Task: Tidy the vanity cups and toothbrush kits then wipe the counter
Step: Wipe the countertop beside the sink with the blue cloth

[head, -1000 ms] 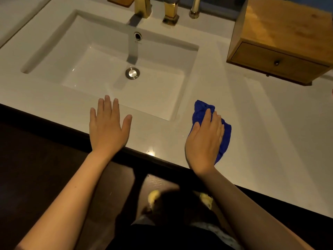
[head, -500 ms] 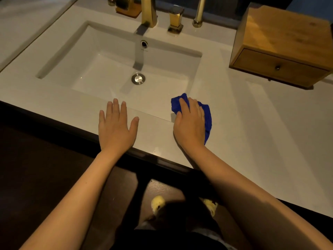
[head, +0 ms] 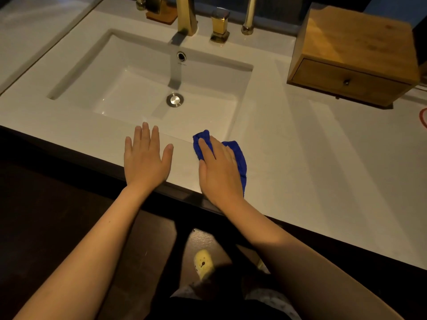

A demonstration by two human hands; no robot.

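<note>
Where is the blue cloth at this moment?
In the head view, the blue cloth lies on the counter under the flat right hand, by the near right corner of the sink.

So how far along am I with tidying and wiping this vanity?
No cups or toothbrush kits show in view, so tidying looks done. Wiping is in hand: the right hand presses the blue cloth on the white counter before the white sink, left hand flat beside it. The stretch near the wooden drawer box may remain.

Cloth [head: 240, 158] on counter [head: 312, 169] before sink [head: 76, 72], wooden box [head: 351, 58] right, faucet [head: 187, 17] behind
</note>
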